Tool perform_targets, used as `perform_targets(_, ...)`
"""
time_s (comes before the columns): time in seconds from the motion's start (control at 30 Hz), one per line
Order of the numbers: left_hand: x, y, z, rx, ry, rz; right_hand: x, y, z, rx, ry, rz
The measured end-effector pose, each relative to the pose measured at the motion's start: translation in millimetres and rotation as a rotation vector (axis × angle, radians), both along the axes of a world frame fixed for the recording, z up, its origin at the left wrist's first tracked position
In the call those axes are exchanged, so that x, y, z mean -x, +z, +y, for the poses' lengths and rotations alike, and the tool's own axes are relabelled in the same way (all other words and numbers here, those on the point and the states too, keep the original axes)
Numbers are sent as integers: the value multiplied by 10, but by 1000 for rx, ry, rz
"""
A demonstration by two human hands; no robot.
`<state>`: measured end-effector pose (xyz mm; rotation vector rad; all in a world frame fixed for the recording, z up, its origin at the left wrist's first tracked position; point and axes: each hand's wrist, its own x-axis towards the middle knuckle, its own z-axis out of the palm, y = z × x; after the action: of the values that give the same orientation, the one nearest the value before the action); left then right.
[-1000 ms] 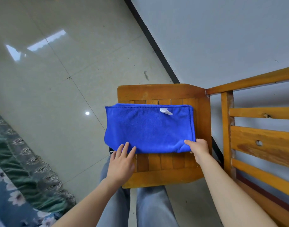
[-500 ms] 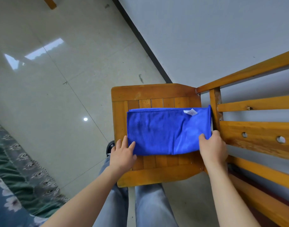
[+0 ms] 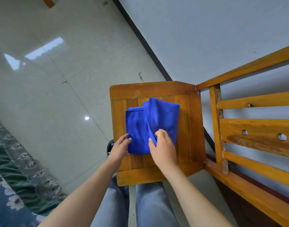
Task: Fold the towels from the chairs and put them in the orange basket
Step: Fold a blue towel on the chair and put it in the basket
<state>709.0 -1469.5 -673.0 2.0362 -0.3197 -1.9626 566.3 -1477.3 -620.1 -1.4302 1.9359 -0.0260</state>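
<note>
A blue towel (image 3: 163,117) lies on the slatted seat of a wooden chair (image 3: 189,95), its right half turned over the left half. My right hand (image 3: 162,147) pinches the near edge of the turned-over flap, thumb and fingers curled on the cloth. My left hand (image 3: 120,147) rests with straight fingers against the towel's near left corner, holding it down on the seat. The orange basket is not in view.
The chair's slatted wooden backrest (image 3: 255,135) runs along the right side. A grey wall (image 3: 206,38) with a dark skirting stands behind the chair. Glossy floor tiles (image 3: 50,87) spread to the left, and a floral fabric (image 3: 17,185) lies at the lower left.
My right hand has carried the towel's right end leftward over the middle, halving its width. My left hand has stayed at the near left corner.
</note>
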Motion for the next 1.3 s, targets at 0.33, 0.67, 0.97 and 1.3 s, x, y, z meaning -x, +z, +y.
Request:
perform_targets(0.33,-26,-38,-23,-67,150,69,-193,13,23,84,194,-59)
perform_targets(0.67,23,-17,-62,193,-45,-310,30,-242,50,-143,265,-85)
perform_targets(0.97,266,-186,-385,774,-1390,-766,441,-521,-251,13,607,318)
perform_targets(1.3,377,-184,-400,635,-1377,-982,541,-552,-425,-37,561,226)
